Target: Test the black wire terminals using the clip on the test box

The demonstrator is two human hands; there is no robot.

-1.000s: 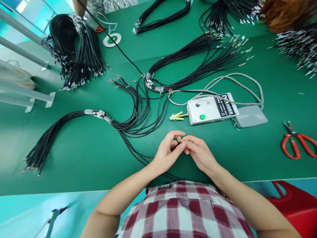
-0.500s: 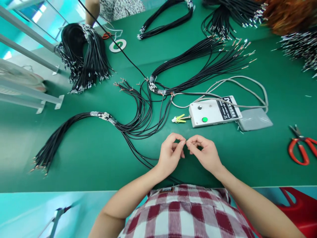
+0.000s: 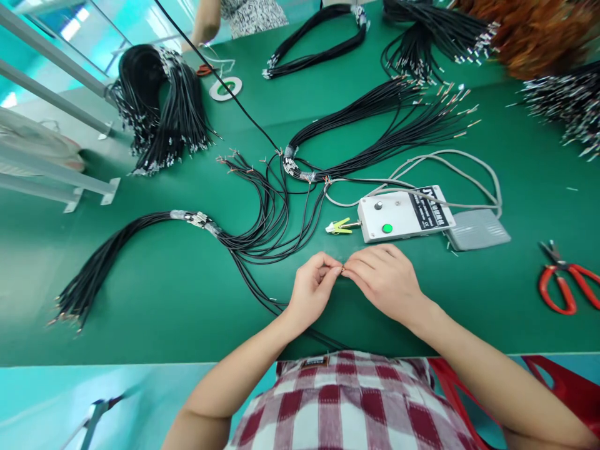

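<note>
My left hand is closed in a pinch, thumb against forefinger. My right hand meets it fingertip to fingertip, also pinched, with its back turned up. Between the fingertips shows a tiny copper-coloured wire end; the rest of it is hidden by the fingers. Several black cables run from a taped bundle on the left and pass beneath my left wrist. Just beyond my hands lies a white control box with a green button and a yellow-green clip on its shaft.
A grey pedal sits beside the box, joined by looping grey cord. Red-handled pliers lie at the right. More black cable bundles cover the table's far side, with a tape roll. Another person's arm is at the far edge.
My hands have shifted slightly left. My right hand has rolled over so its back faces up, and copper now shows between the fingertips. The view has tilted slightly.
</note>
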